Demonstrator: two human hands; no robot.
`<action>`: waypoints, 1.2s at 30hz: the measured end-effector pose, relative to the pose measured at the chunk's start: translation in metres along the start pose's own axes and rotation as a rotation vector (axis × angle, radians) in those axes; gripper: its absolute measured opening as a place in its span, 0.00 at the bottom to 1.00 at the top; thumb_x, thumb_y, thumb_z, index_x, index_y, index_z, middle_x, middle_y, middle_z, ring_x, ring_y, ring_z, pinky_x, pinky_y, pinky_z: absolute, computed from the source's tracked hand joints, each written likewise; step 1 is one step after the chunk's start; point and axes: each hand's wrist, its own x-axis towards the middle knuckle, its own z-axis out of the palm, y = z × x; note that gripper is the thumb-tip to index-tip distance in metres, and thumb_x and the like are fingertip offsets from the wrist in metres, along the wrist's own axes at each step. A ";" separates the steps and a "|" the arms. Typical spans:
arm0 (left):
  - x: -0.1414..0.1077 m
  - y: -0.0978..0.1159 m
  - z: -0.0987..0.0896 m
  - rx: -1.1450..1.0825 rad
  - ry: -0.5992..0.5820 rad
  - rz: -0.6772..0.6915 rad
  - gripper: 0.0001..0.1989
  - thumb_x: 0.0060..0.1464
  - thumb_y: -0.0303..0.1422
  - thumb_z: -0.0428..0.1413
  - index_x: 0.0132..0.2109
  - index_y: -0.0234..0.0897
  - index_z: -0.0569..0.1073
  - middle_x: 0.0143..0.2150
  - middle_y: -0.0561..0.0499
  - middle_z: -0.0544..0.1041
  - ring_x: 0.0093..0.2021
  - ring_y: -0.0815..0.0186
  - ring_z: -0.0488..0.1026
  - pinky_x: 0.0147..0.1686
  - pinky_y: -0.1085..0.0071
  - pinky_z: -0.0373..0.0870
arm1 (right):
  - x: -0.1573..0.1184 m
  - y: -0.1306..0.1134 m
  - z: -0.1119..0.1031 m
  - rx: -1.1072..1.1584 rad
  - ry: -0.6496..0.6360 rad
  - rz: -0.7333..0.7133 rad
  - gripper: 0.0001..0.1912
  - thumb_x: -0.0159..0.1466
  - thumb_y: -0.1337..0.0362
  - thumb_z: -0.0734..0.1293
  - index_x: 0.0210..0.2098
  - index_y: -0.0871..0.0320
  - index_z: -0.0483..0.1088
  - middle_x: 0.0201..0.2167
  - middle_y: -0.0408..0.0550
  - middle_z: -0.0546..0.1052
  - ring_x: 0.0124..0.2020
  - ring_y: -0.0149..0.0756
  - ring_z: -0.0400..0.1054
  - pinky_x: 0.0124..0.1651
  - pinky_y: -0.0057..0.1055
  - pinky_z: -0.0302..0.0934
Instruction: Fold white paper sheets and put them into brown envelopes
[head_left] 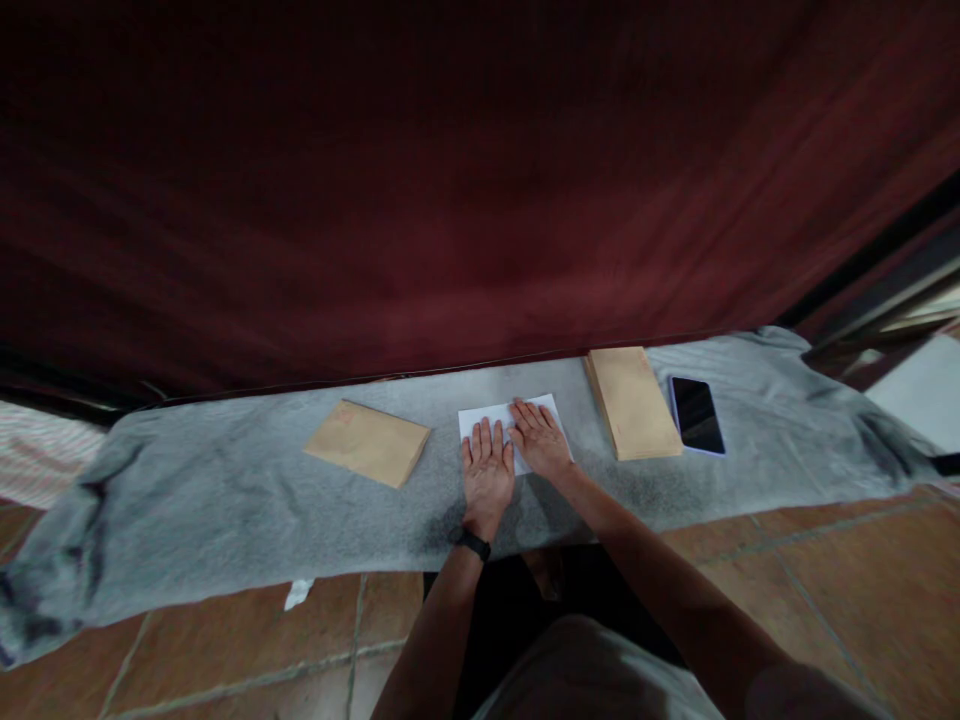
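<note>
On the grey cloth lies a sheet of white paper (471, 418), partly covered by both hands. My left hand (488, 470) rests flat on its left part, fingers stretched out, with a dark band on the wrist. My right hand (541, 440) lies flat on the right part, its fingers pointing up and left. To the left of the paper is a brown envelope or small pile of them (367, 442). A thicker stack of brown envelopes (636, 403) sits to the right.
A phone (697, 414) with a purple edge lies right of the thicker stack. The grey cloth (202, 490) covers a long narrow surface against a dark red panel (450, 200). A white scrap (298, 593) shows at the front edge, above the tiled floor (247, 640).
</note>
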 end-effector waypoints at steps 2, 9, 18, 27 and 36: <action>0.000 0.001 0.000 0.009 0.002 -0.006 0.28 0.71 0.38 0.40 0.73 0.36 0.55 0.74 0.41 0.54 0.75 0.56 0.48 0.72 0.50 0.44 | 0.001 0.009 0.000 -0.013 0.015 0.042 0.28 0.76 0.57 0.51 0.70 0.62 0.58 0.71 0.54 0.59 0.71 0.44 0.54 0.72 0.45 0.44; 0.000 0.001 0.001 0.012 -0.007 -0.017 0.30 0.70 0.43 0.41 0.73 0.36 0.54 0.75 0.41 0.52 0.75 0.56 0.47 0.72 0.51 0.43 | -0.001 0.040 -0.006 -0.069 0.005 0.134 0.29 0.76 0.56 0.50 0.70 0.62 0.57 0.71 0.54 0.58 0.71 0.47 0.53 0.71 0.48 0.44; 0.001 0.001 0.004 -0.014 -0.023 -0.022 0.30 0.69 0.42 0.42 0.73 0.35 0.55 0.76 0.41 0.50 0.76 0.54 0.46 0.72 0.50 0.42 | -0.007 0.013 -0.012 -0.044 0.033 0.030 0.29 0.75 0.57 0.51 0.70 0.64 0.57 0.72 0.56 0.56 0.72 0.47 0.52 0.73 0.48 0.42; 0.002 0.002 0.001 0.022 -0.027 -0.031 0.30 0.69 0.44 0.41 0.73 0.37 0.55 0.75 0.42 0.52 0.75 0.56 0.47 0.72 0.51 0.42 | -0.004 0.010 -0.005 -0.002 0.022 0.065 0.26 0.75 0.59 0.52 0.68 0.61 0.61 0.68 0.55 0.64 0.69 0.43 0.57 0.70 0.46 0.49; 0.011 0.013 0.003 0.029 -0.004 -0.062 0.27 0.70 0.38 0.41 0.70 0.32 0.61 0.73 0.37 0.58 0.74 0.51 0.52 0.72 0.50 0.46 | -0.010 0.022 -0.001 -0.061 0.058 0.144 0.27 0.75 0.57 0.53 0.69 0.61 0.60 0.70 0.56 0.60 0.70 0.48 0.55 0.71 0.48 0.44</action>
